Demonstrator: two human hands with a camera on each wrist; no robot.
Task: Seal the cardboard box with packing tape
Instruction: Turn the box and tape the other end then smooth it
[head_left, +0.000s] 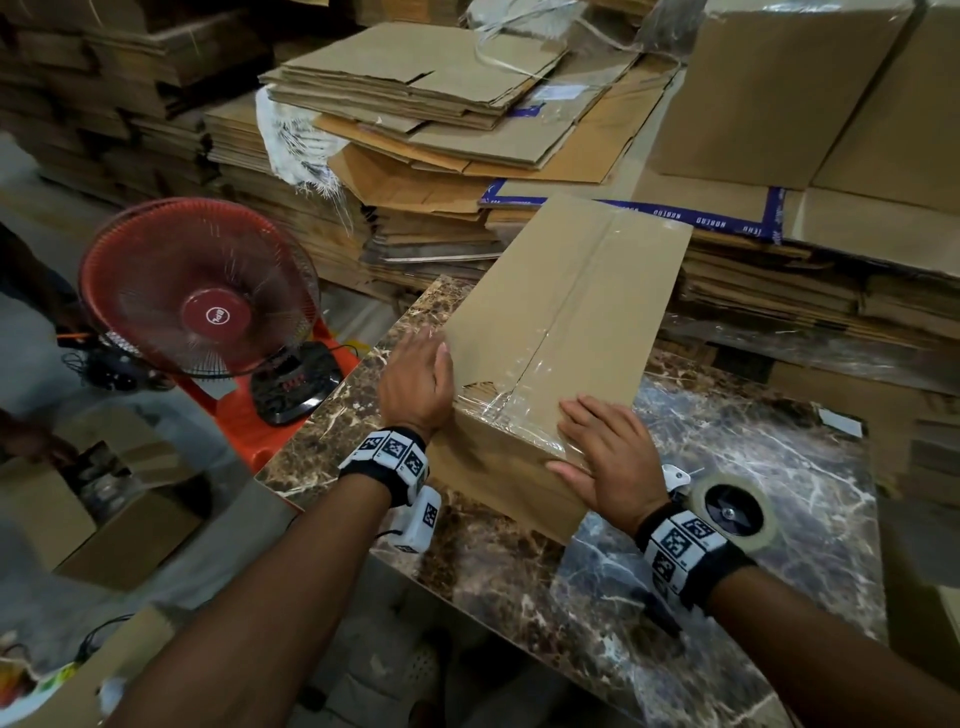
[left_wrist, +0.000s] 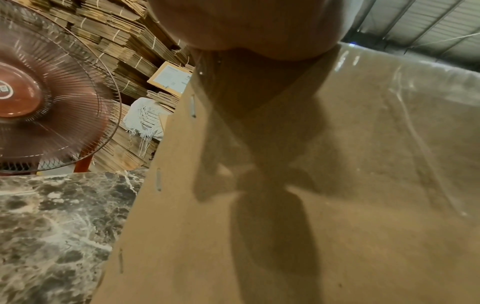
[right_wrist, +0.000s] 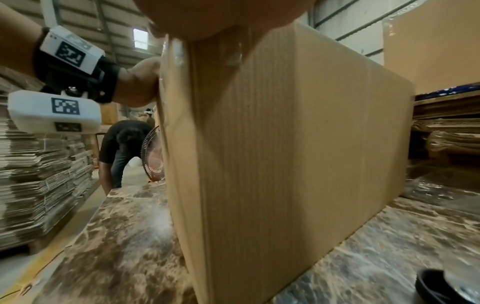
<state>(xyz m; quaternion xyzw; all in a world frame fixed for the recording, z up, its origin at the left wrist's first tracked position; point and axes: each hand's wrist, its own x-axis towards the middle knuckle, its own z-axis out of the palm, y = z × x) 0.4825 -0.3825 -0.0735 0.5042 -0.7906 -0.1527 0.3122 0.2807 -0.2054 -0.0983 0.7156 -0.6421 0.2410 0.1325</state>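
Two flat, straight-fingered hands, left hand (head_left: 415, 382) and right hand (head_left: 608, 457), against the taped cardboard box (head_left: 566, 312), gripping nothing.

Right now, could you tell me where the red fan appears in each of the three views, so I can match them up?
Head: the red fan stands at left centre, left of the marble table.
Left wrist: it fills the left edge, beyond the table's far end.
Right wrist: only a sliver of its grille peeks out left of the cardboard box.
Shared landmark: the cardboard box.
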